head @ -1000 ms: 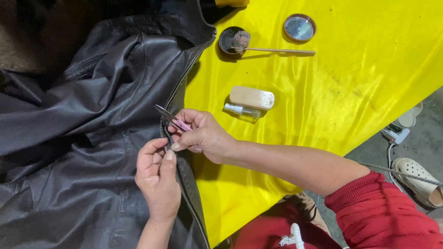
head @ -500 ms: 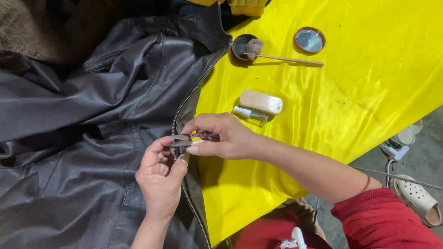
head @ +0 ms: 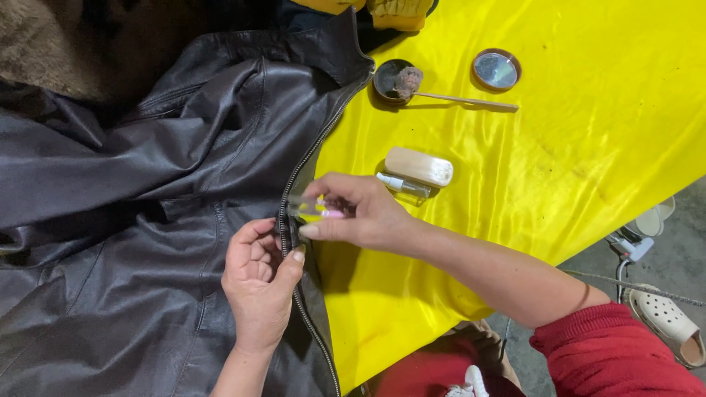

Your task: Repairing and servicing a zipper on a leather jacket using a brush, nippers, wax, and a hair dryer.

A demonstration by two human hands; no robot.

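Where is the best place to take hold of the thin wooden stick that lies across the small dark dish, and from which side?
Probably grip the wooden stick near its bare right end, coming from above. That half lies flat and free on the yellow cloth, while the fuzzy left tip sits in the dark dish.

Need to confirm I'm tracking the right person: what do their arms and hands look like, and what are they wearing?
Both hands are bare, with no gloves. The right hand leads to a forearm bare up to a red sleeve pushed back near the elbow. The left hand shows only a bare wrist. No rings or watch are visible.
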